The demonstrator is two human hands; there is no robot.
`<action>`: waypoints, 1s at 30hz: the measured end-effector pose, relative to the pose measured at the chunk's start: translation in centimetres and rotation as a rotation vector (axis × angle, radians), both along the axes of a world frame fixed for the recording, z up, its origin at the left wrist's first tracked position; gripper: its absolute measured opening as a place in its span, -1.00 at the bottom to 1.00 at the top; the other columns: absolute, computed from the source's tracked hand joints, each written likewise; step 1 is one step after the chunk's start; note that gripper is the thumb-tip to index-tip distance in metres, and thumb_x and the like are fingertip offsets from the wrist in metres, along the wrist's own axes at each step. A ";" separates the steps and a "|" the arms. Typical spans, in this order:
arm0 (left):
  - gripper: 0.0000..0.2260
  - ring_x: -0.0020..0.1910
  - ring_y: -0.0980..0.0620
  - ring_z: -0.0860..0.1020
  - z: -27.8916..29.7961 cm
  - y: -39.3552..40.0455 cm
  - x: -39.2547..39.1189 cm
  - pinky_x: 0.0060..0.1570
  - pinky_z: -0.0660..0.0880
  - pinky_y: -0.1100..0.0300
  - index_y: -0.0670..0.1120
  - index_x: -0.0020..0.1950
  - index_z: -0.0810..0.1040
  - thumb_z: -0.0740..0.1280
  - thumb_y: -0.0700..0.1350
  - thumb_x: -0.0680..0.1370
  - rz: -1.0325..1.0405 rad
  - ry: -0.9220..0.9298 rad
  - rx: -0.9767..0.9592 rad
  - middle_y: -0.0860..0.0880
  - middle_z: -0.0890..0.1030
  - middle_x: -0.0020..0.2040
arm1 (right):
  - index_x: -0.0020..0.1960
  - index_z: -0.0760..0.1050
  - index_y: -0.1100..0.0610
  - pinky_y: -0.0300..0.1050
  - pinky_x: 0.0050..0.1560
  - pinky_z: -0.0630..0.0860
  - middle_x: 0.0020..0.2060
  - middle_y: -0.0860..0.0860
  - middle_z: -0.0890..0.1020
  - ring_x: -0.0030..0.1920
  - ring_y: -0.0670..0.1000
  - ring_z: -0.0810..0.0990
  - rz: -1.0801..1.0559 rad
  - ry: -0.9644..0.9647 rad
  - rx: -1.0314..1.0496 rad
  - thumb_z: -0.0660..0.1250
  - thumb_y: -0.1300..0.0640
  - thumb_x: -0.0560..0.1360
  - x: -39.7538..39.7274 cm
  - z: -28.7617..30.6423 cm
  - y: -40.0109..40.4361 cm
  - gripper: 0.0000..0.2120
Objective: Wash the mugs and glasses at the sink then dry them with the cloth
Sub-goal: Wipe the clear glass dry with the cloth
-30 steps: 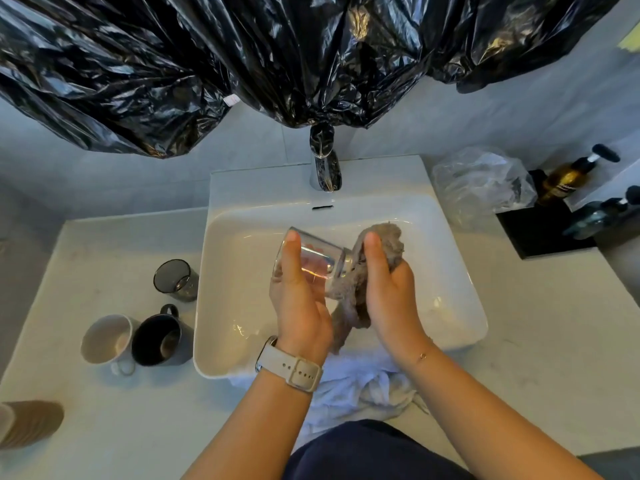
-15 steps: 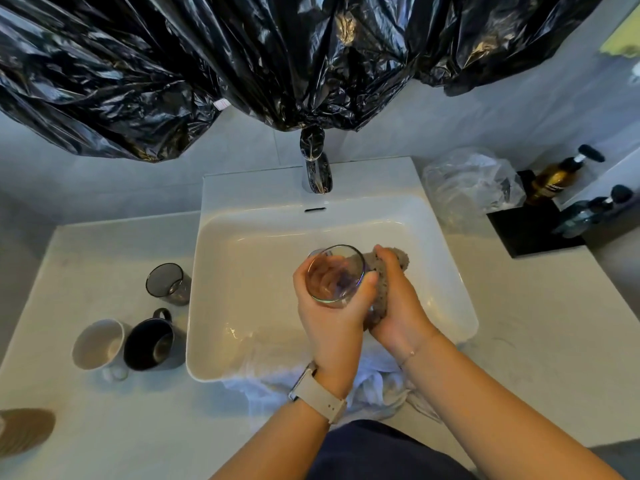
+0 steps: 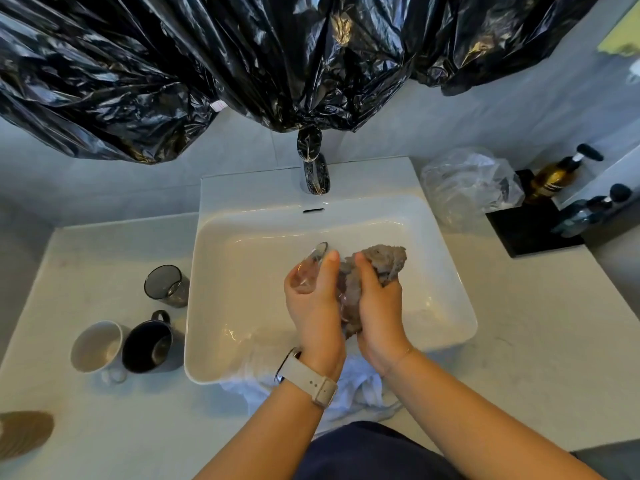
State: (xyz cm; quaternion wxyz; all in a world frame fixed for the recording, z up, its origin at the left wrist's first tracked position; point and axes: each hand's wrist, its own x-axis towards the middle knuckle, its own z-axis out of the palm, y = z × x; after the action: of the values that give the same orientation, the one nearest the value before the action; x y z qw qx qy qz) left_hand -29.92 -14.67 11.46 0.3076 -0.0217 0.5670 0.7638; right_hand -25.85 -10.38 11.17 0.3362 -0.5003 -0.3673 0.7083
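Fingers, left hand (image 3: 313, 306): curled round a clear glass (image 3: 310, 271), thumb lying along its near wall, rim tilted up and to the left, held over the basin of the sink (image 3: 221, 306). Fingers, right hand (image 3: 379, 308): closed on a grey cloth (image 3: 384, 263), which is bunched against the base end of the glass; whether it reaches inside cannot be told. Glass lies between the two hands, touching both palm and cloth. Progress, judged: one glass in hand at the wiping stage. Waiting on the counter to the left of the sink: a white mug (image 3: 97, 346) and a black mug (image 3: 147, 346) touching side by side, and a smoked glass (image 3: 165, 285) behind them. Whether these are washed cannot be told. White cloth (image 3: 349, 386) lies crumpled at the sink's near edge. Tap (image 3: 314, 173): no running water visible.
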 end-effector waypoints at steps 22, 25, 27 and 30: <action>-0.35 0.11 0.00 0.62 1.0 -3.3 -6.1 0.12 0.54 -0.04 0.00 0.36 0.42 0.60 -0.05 0.34 -0.918 0.848 -0.192 0.01 0.62 0.16 | 0.05 0.56 -0.13 -0.37 -0.09 0.51 -0.03 -0.09 0.68 -0.03 -0.22 0.63 1.180 -0.233 0.484 0.40 -0.08 0.46 5.2 5.2 9.0 -0.82; -0.33 0.15 0.08 0.60 1.6 -2.7 -5.8 0.15 0.54 -0.01 0.02 0.39 0.42 0.61 -0.04 0.35 -0.974 0.926 -0.236 0.07 0.60 0.21 | -0.08 0.48 -0.06 -0.32 -0.28 0.48 -0.24 -0.12 0.62 -0.25 -0.16 0.61 1.110 -0.526 0.808 0.37 -0.03 0.51 4.4 4.8 8.0 -0.91; -0.34 0.12 0.11 0.60 1.7 -2.4 -5.5 0.13 0.54 0.04 0.02 0.38 0.42 0.60 -0.02 0.35 -0.956 0.988 -0.261 0.10 0.60 0.19 | -0.14 0.49 0.03 -0.17 -0.31 0.51 -0.37 -0.09 0.59 -0.36 -0.05 0.60 0.999 -0.626 0.943 0.34 -0.06 0.51 4.2 4.0 7.2 -0.83; -0.34 0.11 0.14 0.58 1.3 -2.3 -5.3 0.11 0.53 0.11 0.05 0.39 0.41 0.57 0.03 0.35 -0.943 1.050 -0.293 0.13 0.59 0.18 | -0.21 0.52 0.11 -0.11 -0.30 0.50 -0.44 -0.03 0.60 -0.40 -0.04 0.60 0.922 -0.667 0.924 0.29 -0.08 0.55 4.6 2.8 6.5 -0.71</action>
State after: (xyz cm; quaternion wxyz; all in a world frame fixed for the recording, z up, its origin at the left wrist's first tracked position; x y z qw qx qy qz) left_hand -35.23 -16.92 12.73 0.2855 0.5546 0.6857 0.3752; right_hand -21.26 -3.91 13.97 0.0509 -0.2912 -0.8846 0.3607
